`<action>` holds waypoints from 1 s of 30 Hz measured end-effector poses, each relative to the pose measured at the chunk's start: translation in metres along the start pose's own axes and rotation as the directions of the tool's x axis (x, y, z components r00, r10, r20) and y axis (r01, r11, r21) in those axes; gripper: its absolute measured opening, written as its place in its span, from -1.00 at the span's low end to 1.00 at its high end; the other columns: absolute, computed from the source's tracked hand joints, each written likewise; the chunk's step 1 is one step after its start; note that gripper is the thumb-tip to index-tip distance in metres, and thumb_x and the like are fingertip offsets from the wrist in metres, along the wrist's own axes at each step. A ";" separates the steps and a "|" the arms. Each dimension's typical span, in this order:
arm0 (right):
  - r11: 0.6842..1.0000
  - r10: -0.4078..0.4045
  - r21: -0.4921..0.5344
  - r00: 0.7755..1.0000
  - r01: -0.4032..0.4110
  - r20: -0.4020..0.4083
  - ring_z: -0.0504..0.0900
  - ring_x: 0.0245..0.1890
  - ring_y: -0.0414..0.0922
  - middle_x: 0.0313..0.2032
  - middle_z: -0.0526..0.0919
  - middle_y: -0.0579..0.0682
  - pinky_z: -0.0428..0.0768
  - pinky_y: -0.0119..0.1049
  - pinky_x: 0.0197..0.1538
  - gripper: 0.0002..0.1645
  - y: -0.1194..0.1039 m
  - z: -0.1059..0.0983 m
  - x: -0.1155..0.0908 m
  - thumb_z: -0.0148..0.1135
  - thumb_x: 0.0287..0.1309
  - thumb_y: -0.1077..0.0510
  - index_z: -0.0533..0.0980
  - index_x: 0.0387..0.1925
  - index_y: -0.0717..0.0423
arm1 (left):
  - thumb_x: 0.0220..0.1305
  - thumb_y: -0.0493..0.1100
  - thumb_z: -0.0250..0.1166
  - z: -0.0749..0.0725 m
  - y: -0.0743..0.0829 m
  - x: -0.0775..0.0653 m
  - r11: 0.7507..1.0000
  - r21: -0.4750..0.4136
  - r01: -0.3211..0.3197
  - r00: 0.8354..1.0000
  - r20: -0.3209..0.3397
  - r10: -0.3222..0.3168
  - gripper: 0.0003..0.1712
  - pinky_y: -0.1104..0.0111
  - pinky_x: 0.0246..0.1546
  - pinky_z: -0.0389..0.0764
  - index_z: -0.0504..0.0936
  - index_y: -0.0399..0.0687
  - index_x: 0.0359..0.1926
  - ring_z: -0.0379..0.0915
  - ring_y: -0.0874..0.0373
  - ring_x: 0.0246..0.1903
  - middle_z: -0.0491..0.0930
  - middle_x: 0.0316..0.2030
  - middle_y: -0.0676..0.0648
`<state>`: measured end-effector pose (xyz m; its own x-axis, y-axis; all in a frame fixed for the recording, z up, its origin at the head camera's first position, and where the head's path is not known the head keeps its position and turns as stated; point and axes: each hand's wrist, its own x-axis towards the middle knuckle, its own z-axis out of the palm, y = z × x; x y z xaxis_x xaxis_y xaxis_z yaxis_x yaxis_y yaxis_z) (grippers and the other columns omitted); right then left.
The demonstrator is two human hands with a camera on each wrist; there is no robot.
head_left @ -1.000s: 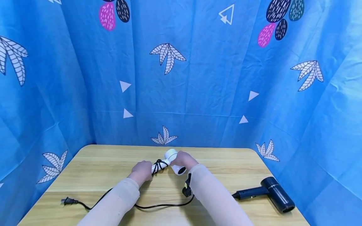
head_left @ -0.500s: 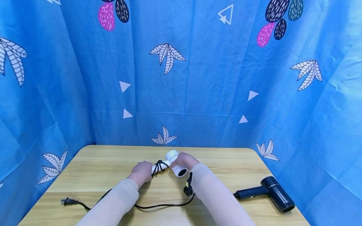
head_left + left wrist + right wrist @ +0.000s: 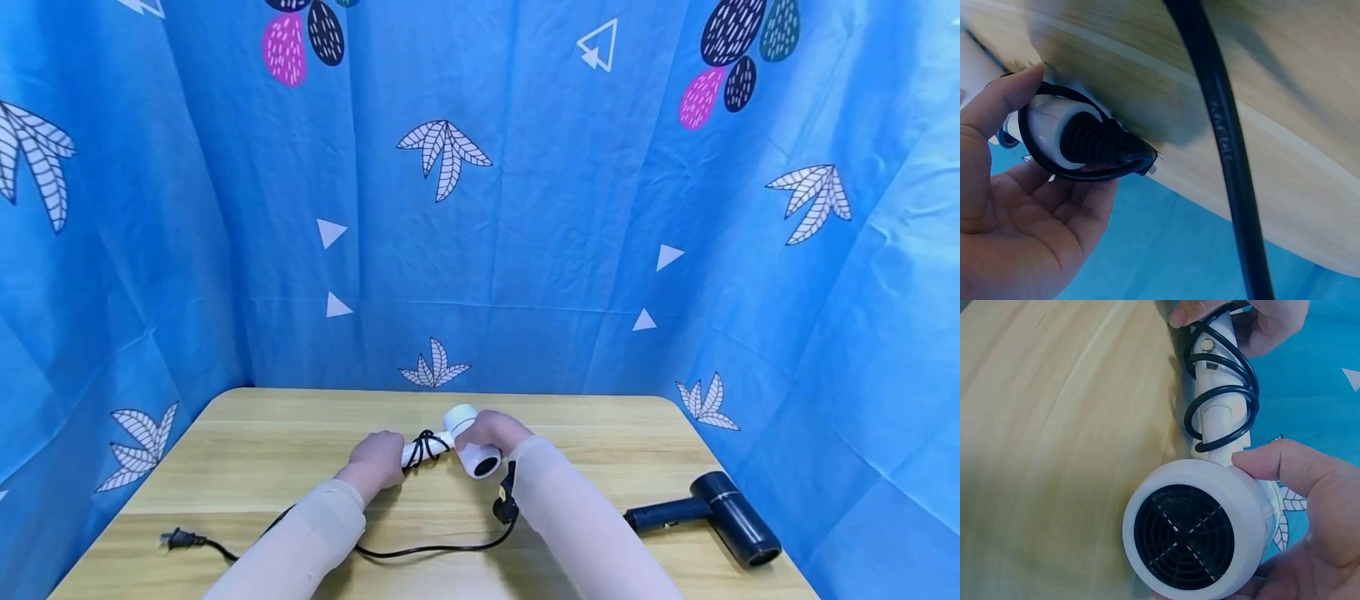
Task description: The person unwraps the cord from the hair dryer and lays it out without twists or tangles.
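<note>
A white hair dryer (image 3: 459, 417) is held between both hands over the far middle of the table. My left hand (image 3: 377, 461) grips the end of its handle, with thumb and fingers curled round it in the left wrist view. Several loops of black cord (image 3: 1225, 394) wind around the handle, and a ribbed cord sleeve (image 3: 1094, 140) sticks out of the handle end. My right hand (image 3: 495, 429) holds the barrel, its thumb near where barrel meets handle. The round black grille (image 3: 1184, 537) faces the right wrist camera. The right fingers are partly hidden behind the barrel.
A dark blue hair dryer (image 3: 738, 517) lies at the right side of the table (image 3: 600, 425). A two-pin plug (image 3: 182, 539) on a black cord lies at the left. More black cable (image 3: 435, 548) runs between the forearms. Blue patterned cloth (image 3: 480, 250) hangs around the table.
The white hair dryer's barrel has shifted slightly right and toward me, and its lower opening has come further into view. My right hand has moved with it; the left has barely moved.
</note>
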<state>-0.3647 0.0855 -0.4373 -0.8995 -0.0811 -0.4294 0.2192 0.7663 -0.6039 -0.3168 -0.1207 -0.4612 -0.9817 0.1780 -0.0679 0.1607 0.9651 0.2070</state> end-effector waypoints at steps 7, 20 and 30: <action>1.000 -0.014 -0.012 1.000 0.014 0.025 0.66 -0.37 -0.01 -0.35 0.61 0.12 0.68 -0.14 -0.16 -0.47 -0.005 -0.013 -0.010 0.47 0.04 0.04 0.44 -0.12 0.30 | -0.11 -0.34 0.48 -0.003 -0.004 0.002 0.999 -0.022 -0.039 0.999 -0.027 0.038 -0.70 0.16 -0.42 0.54 0.57 -0.21 -0.32 0.40 0.03 -0.46 0.52 -0.43 -0.10; 0.979 -0.061 0.197 0.995 0.044 0.080 0.68 -0.32 0.04 -0.24 0.60 0.21 0.69 -0.15 -0.20 -0.34 0.007 -0.036 -0.020 0.48 0.08 -0.01 0.36 -0.01 0.32 | -0.18 -0.31 0.48 -0.011 -0.005 -0.003 0.984 -0.134 -0.121 0.989 -0.104 0.107 -0.71 0.16 -0.37 0.52 0.53 -0.10 -0.42 0.37 0.06 -0.47 0.45 -0.48 -0.02; 0.972 -0.067 0.226 0.997 0.056 0.042 0.68 -0.30 0.04 -0.24 0.60 0.19 0.69 -0.15 -0.22 -0.39 0.009 -0.040 -0.023 0.42 0.11 0.04 0.35 0.00 0.33 | -0.18 -0.28 0.48 -0.023 0.002 -0.009 0.977 -0.090 -0.196 0.965 -0.192 0.176 -0.72 0.14 -0.32 0.51 0.53 -0.13 -0.43 0.36 0.04 -0.42 0.42 -0.49 -0.03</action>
<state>-0.3568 0.1201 -0.4058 -0.8954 -0.1593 -0.4158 0.2483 0.5965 -0.7632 -0.3099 -0.1248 -0.4382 -0.9392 0.3048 0.1583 0.3400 0.8902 0.3030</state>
